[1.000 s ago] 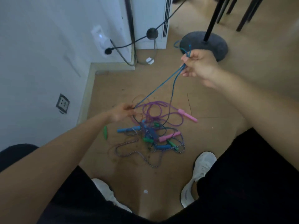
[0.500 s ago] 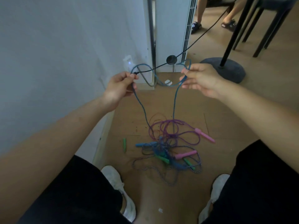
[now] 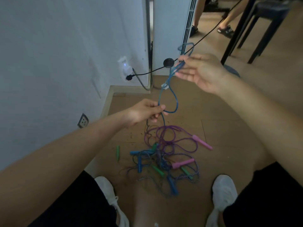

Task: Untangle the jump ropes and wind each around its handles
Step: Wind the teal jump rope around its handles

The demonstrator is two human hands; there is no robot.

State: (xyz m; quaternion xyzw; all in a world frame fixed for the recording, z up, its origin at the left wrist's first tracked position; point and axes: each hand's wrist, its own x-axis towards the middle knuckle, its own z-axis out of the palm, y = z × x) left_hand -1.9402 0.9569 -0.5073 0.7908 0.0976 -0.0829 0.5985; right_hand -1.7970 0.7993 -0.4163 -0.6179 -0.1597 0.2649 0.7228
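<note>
Left hand (image 3: 144, 112) pinching glossy blue rope (image 3: 170, 74), right hand (image 3: 201, 71) pinching its upper loop, tangled braided cords (image 3: 164, 155) below

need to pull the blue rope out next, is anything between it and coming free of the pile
Yes: below the left hand the blue rope drops into loops of the purple rope in the floor tangle, and those block it. The stretch up to the right hand hangs free.

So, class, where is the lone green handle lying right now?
The green handle lies on the floor in the head view, left of the tangled ropes and apart from them, nearest a blue handle.
</note>
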